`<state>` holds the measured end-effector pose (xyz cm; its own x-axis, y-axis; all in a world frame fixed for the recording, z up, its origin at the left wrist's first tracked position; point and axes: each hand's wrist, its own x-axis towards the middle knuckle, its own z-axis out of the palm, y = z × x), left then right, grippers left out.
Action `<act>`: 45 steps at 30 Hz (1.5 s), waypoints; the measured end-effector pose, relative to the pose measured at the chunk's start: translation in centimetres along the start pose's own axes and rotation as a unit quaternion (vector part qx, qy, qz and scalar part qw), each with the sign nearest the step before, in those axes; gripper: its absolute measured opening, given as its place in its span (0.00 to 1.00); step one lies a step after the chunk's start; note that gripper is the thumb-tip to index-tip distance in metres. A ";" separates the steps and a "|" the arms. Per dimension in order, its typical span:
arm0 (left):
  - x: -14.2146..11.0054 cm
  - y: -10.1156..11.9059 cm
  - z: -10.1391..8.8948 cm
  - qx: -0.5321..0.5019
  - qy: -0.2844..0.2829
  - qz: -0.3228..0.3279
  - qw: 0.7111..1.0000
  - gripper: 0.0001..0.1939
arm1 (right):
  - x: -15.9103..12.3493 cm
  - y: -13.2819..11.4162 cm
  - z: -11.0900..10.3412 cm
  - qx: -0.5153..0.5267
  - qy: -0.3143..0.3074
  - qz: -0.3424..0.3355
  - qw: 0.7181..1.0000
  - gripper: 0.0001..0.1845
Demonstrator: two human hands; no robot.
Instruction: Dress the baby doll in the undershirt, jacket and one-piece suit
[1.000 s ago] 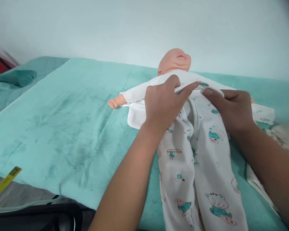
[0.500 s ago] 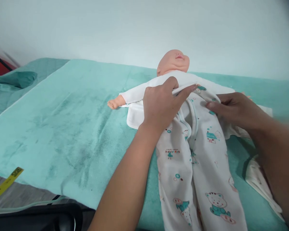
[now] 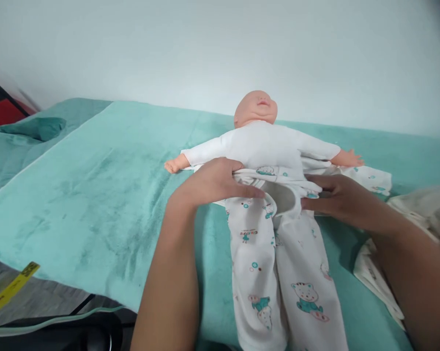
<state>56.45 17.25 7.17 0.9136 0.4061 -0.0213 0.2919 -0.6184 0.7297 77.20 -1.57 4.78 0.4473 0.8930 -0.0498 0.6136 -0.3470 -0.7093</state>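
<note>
A baby doll (image 3: pixel 254 111) lies on its back with both arms stretched out, in a plain white long-sleeved top (image 3: pixel 266 144). Printed white baby pants (image 3: pixel 254 251) with teal bears cover its legs, which point toward me. My left hand (image 3: pixel 214 183) pinches the waistband at the doll's belly, thumb on the front. On the opposite side, my right hand (image 3: pixel 331 195) grips the waistband's edge between thumb and fingers. Between my hands the waistband is folded over, with an open-looking gap below it at the crotch. The feet are out of view.
A teal plush cover (image 3: pixel 95 195) spreads over the padded surface, up against a white wall (image 3: pixel 169 48). Pale fabric (image 3: pixel 377 278) lies by my right forearm, and a printed garment piece (image 3: pixel 370 178) beneath the doll's hand. A yellow strip (image 3: pixel 11 292) and a black object (image 3: pixel 59 336) are at lower left.
Both hands have moved down from the doll's chest to its belly, bringing the pants' waistband lower. The white top now shows over the chest, and the view has tilted up slightly.
</note>
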 end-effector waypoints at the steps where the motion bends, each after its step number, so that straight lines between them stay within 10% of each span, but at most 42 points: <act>1: -0.1 -0.1 -0.2 -0.003 -0.024 0.004 1.000 0.20 | -0.1 0.0 0.2 0.001 -0.023 -0.009 1.000 0.17; 5: -0.1 0.0 -0.2 0.001 -0.027 0.014 1.000 0.12 | -0.2 0.3 0.8 -0.013 0.007 -0.065 0.998 0.14; 20: 2.5 -0.1 2.9 0.088 0.248 0.083 0.961 0.04 | 0.2 -0.3 2.7 -0.100 0.278 -0.083 0.952 0.02; 30: 1.3 -0.2 4.8 0.198 0.279 0.008 0.940 0.06 | -0.5 1.3 -0.3 0.003 -0.114 -0.011 0.993 0.27; 34: -1.9 -0.7 6.7 0.232 0.316 -0.010 0.920 0.12 | -2.1 0.7 0.7 -0.006 -0.062 -0.021 0.998 0.20; 40: -5.4 -0.9 9.3 0.189 0.347 0.020 0.918 0.12 | -4.7 1.1 3.9 -0.071 0.200 -0.091 0.973 0.13; 45: -6.5 -0.5 9.5 -0.023 0.304 -0.032 0.952 0.08 | -6.2 1.4 4.6 0.040 0.141 -0.022 0.989 0.11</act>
<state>53.08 8.53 0.38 0.5586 0.7641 0.3227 0.3155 -0.5555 0.7693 72.35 -6.26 0.86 0.5921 0.7871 0.1726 0.5883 -0.2759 -0.7601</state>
